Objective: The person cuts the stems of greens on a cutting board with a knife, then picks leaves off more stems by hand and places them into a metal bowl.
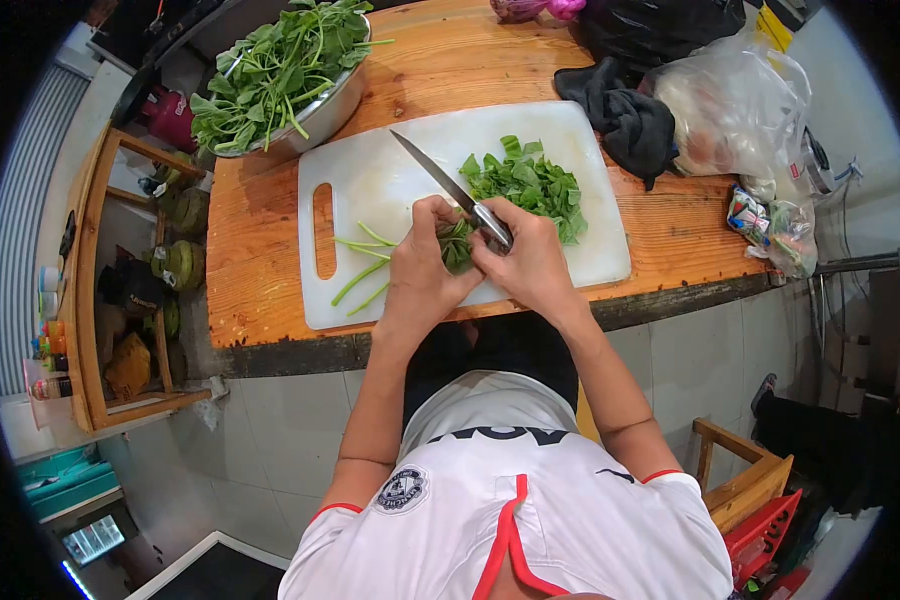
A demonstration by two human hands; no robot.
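Observation:
My right hand (532, 258) is closed around the handle of a kitchen knife (437, 172), whose blade points up and to the left over the white cutting board (345, 165). Close beside it, my left hand (422, 262) grips a small bunch of leafy greens (456, 243), and the fingers of both hands meet around the leaves. Green stems (362, 275) stick out to the left of my left hand above the board. A pile of cut leaves (530, 185) lies on the board's right half.
A metal bowl (322, 118) heaped with leafy greens (280, 70) stands at the wooden table's (255, 260) back left. At the right are a dark cloth (615, 110), a clear plastic bag (735, 100) and a black bag (660, 25). Purple onions (535, 8) sit at the far edge.

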